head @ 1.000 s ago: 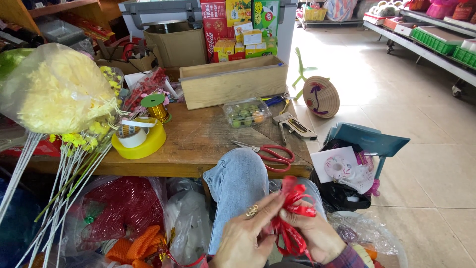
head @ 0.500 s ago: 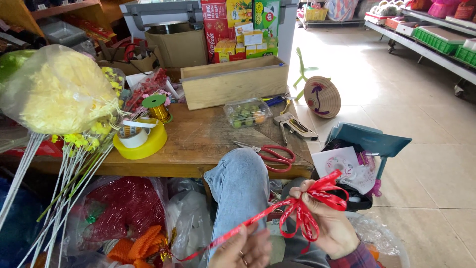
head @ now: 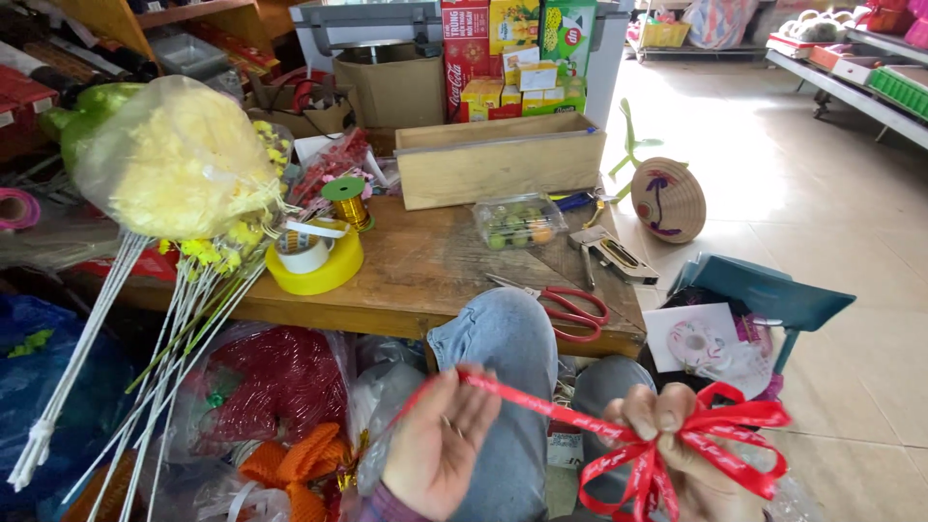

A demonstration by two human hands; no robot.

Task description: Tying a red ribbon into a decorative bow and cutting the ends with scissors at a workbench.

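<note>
A wooden worktop point(head: 425, 271) is carrying red-handled scissors point(head: 570, 311) near its front right corner, with a metal stapler point(head: 615, 253) lying just behind them. A clear plastic box of small round pieces point(head: 519, 221) is sitting in front of a long wooden crate point(head: 498, 164). Toward the left, a wide yellow tape roll point(head: 315, 267) is lying flat with a white roll point(head: 304, 251) resting inside it, and a green-topped spool of gold wire point(head: 348, 200) is standing just behind. A plastic-wrapped bunch of yellow flowers point(head: 179, 159) is leaning over the left edge. A small conical hat point(head: 668, 198) is lying on the tiled floor point(head: 831, 232).
</note>
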